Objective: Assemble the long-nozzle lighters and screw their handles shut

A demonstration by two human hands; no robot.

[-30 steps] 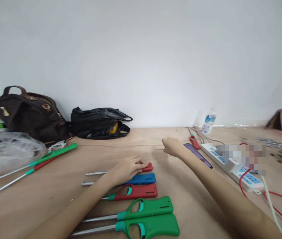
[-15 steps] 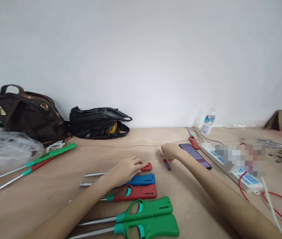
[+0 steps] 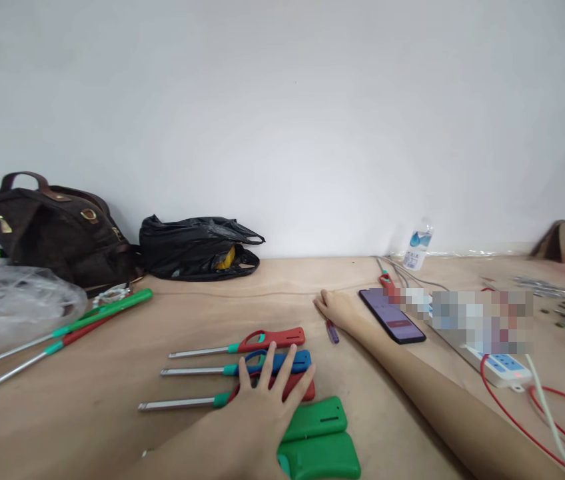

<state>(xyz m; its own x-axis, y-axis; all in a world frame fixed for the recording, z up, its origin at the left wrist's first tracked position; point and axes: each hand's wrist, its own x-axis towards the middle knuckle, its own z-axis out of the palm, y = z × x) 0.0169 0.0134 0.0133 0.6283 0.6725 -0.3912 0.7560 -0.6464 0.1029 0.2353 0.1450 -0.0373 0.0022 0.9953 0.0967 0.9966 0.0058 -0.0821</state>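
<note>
My left hand [image 3: 273, 400] is spread with its fingers apart over a row of long-necked gas lighters. Its fingers lie across the blue lighter [image 3: 292, 361] and the red lighter [image 3: 306, 388] below it. The farthest red lighter [image 3: 282, 337] is just beyond the fingertips. Two green lighters [image 3: 320, 457] are nearest me, their necks hidden by the hand and forearm. My right hand [image 3: 340, 310] rests palm down on the table with fingers stretched out. A slim purple-ended stick [image 3: 332, 332], perhaps a pen or small screwdriver, lies partly hidden under it.
A phone [image 3: 393, 317] and a power strip [image 3: 505, 370] with red and white cables lie on the right, partly blurred. Behind stand a water bottle [image 3: 418, 247], a black plastic bag [image 3: 197, 247] and a brown bag [image 3: 57, 227]. Two more lighters [image 3: 107, 310] lie left.
My left hand has come off the farthest red lighter, moved towards me and spread its fingers. The right hand has settled lower, hiding more of the purple-ended stick.
</note>
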